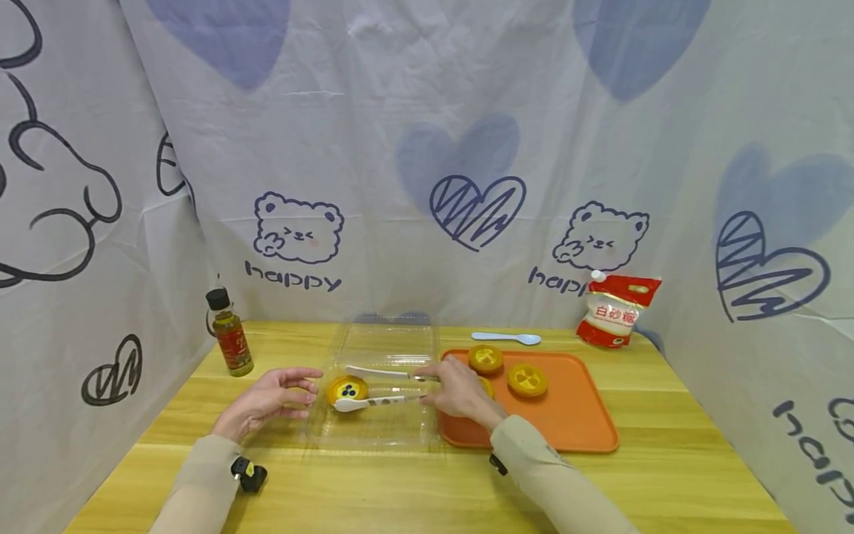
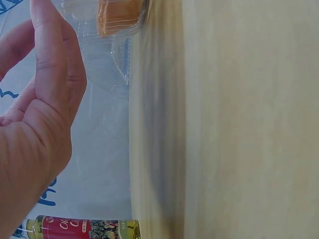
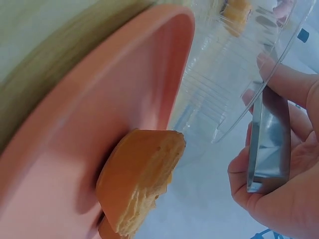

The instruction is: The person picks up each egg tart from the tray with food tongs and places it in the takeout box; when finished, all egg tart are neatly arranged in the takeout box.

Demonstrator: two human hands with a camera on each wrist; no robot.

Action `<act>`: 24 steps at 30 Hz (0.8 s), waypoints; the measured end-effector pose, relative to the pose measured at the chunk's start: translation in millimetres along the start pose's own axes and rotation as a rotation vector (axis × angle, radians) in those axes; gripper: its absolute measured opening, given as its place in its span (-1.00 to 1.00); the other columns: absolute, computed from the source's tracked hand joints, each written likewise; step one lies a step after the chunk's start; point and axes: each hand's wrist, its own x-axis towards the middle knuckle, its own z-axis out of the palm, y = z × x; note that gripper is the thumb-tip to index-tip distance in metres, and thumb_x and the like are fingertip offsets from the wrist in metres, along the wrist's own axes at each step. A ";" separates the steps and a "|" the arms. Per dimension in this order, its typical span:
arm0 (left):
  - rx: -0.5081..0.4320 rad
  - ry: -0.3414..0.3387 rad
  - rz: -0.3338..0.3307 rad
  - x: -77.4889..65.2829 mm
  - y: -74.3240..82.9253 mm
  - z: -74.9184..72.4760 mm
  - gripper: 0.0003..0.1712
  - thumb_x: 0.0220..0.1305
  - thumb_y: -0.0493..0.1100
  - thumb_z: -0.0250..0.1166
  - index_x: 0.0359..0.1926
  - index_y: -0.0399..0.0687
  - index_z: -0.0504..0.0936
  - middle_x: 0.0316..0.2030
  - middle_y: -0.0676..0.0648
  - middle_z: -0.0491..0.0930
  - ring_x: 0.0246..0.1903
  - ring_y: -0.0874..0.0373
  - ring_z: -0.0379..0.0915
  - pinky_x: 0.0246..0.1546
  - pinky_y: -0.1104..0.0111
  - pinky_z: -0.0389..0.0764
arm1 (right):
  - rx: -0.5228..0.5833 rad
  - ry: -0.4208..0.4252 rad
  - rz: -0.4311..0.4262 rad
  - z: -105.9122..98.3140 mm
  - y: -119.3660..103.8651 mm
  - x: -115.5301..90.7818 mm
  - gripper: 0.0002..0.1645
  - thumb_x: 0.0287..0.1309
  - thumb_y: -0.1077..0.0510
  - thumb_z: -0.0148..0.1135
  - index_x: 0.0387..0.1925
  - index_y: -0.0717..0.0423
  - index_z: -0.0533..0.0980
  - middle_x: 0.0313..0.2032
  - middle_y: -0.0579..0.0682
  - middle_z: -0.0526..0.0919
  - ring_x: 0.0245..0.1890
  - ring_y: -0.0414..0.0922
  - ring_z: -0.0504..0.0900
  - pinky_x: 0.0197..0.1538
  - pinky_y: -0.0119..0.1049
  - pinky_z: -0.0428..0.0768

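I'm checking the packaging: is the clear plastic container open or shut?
The container is open: its lid is folded back, and the tongs reach in to the tart inside.

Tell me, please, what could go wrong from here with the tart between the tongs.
The tongs in the right hand straddle the tart, so a hard squeeze might crack it, or a sideways sweep might knock its dark topping loose. The clear container looks thin; if the tongs catch it, it might slide, though the left hand is close beside it.
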 end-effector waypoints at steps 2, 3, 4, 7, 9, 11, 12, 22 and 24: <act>0.001 0.000 0.001 0.2 -0.2 -0.1 -0.25 0.23 -0.36 0.31 0.39 -0.40 0.22 -0.08 -0.14 0.54 -0.20 0.15 0.58 -0.20 0.26 0.74 | -0.006 -0.002 -0.003 0.3 0.4 0.1 -0.44 0.02 0.04 0.49 0.13 -0.17 0.61 -0.04 -0.06 0.70 -0.23 -0.18 0.42 -0.30 -0.36 0.34; 0.002 0.001 0.000 0.3 -0.2 -0.1 -0.25 0.23 -0.36 0.31 0.39 -0.40 0.22 -0.08 -0.14 0.54 -0.20 0.15 0.58 -0.19 0.25 0.74 | -0.005 -0.005 -0.006 0.3 0.6 0.1 -0.43 0.01 0.04 0.50 0.13 -0.16 0.61 -0.01 -0.07 0.70 -0.20 -0.17 0.44 -0.27 -0.35 0.38; 0.005 0.001 0.000 0.3 -0.2 -0.1 -0.25 0.23 -0.36 0.32 0.39 -0.40 0.22 -0.09 -0.13 0.54 -0.19 0.15 0.58 -0.19 0.24 0.74 | -0.002 -0.011 -0.008 0.3 0.8 0.1 -0.42 0.01 0.04 0.50 0.14 -0.15 0.61 0.01 -0.07 0.70 -0.16 -0.16 0.46 -0.23 -0.33 0.41; 0.009 0.004 -0.003 0.3 0.0 0.1 -0.25 0.23 -0.35 0.32 0.38 -0.40 0.23 -0.09 -0.13 0.54 -0.19 0.15 0.58 -0.18 0.23 0.74 | 0.010 -0.019 -0.024 -1.0 0.8 -0.2 -0.40 0.00 0.04 0.50 0.15 -0.12 0.60 0.06 -0.07 0.68 -0.08 -0.12 0.51 -0.13 -0.29 0.48; 0.007 0.004 -0.004 0.5 0.3 0.1 -0.26 0.23 -0.36 0.32 0.38 -0.40 0.23 -0.10 -0.13 0.54 -0.19 0.14 0.58 -0.18 0.22 0.74 | 0.028 -0.019 -0.032 -2.8 1.0 -0.9 -0.40 0.00 0.05 0.51 0.15 -0.11 0.60 0.06 -0.07 0.68 -0.11 -0.10 0.54 -0.15 -0.29 0.49; 0.002 0.002 -0.004 0.7 0.3 -0.1 -0.27 0.23 -0.37 0.31 0.38 -0.40 0.24 -0.09 -0.14 0.54 -0.18 0.13 0.58 -0.18 0.22 0.74 | 0.049 -0.014 -0.035 -5.3 1.4 -2.0 -0.40 -0.01 0.05 0.51 0.15 -0.11 0.60 0.06 -0.06 0.69 -0.28 -0.13 0.54 -0.26 -0.32 0.46; 0.001 0.002 -0.003 0.7 0.3 -0.2 -0.27 0.23 -0.37 0.31 0.37 -0.40 0.24 -0.10 -0.14 0.54 -0.19 0.14 0.58 -0.18 0.22 0.74 | 0.056 -0.011 -0.039 -6.6 2.0 -2.6 -0.40 -0.01 0.06 0.51 0.14 -0.10 0.60 0.06 -0.06 0.69 -0.36 -0.16 0.51 -0.28 -0.33 0.44; -0.002 -0.005 -0.001 -0.3 0.1 -0.8 -0.26 0.23 -0.38 0.30 0.38 -0.41 0.22 -0.07 -0.17 0.53 -0.17 0.12 0.58 -0.19 0.22 0.74 | 0.176 -0.018 -0.027 -15.6 17.1 -8.8 -0.43 0.05 0.10 0.47 0.16 -0.12 0.59 0.09 -0.06 0.67 -0.03 -0.02 0.62 -0.03 -0.13 0.59; -0.002 -0.007 0.000 -0.5 -0.2 -0.9 -0.26 0.23 -0.38 0.30 0.38 -0.41 0.22 -0.06 -0.18 0.53 -0.16 0.11 0.57 -0.18 0.22 0.74 | 0.195 -0.014 -0.036 -18.4 19.3 -11.0 -0.43 0.06 0.11 0.46 0.16 -0.10 0.59 0.09 -0.05 0.67 0.02 0.02 0.61 0.02 -0.08 0.61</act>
